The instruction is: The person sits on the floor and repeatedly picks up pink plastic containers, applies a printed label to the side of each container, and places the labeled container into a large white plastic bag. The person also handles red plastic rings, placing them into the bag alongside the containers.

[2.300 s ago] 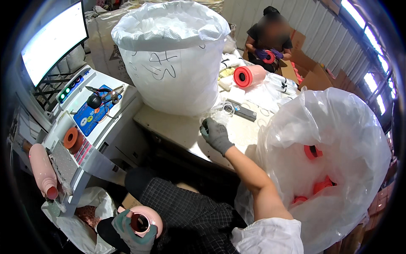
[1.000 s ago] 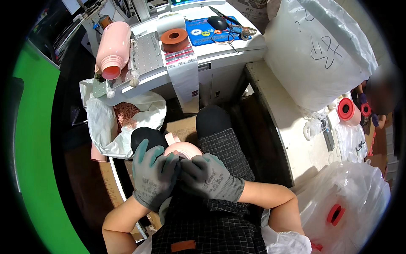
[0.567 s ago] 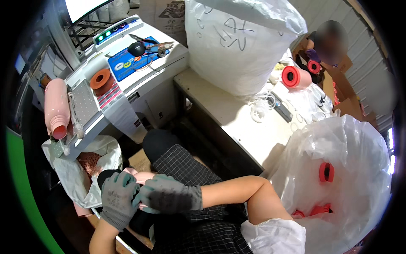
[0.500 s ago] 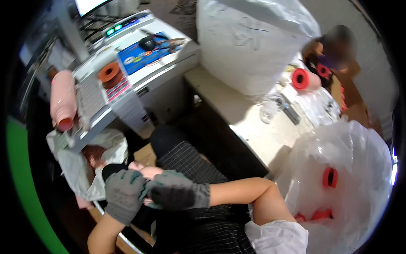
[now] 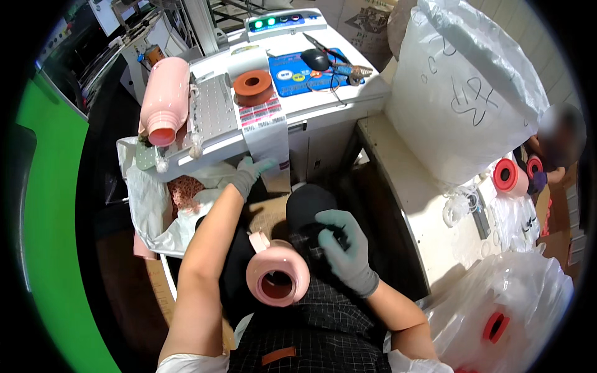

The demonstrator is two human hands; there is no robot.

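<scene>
Under the left end of the white bench gapes a white bag of pink scraps, presumably placed to catch what falls. On that end lies a pink bottle, its mouth toward the person.

Before the bench's front edge, the person's left hand has thumb and fingers parted, with nothing visibly gripped; whether it touches the label strip cannot be told. The strip hangs over that edge, seemingly for easy reach, and the orange-brown roll on the bench perhaps weighs it down.

On the person's side of the bench, a handled pink vessel rests in the lap, mouth up and free of both hands; the thighs appear to steady it. Farther right, the right hand is loosely curved and apart from the vessel, its thumb away from the fingers, no object discernible between them.

Right of the bench, a white table bears a large white sack.
</scene>
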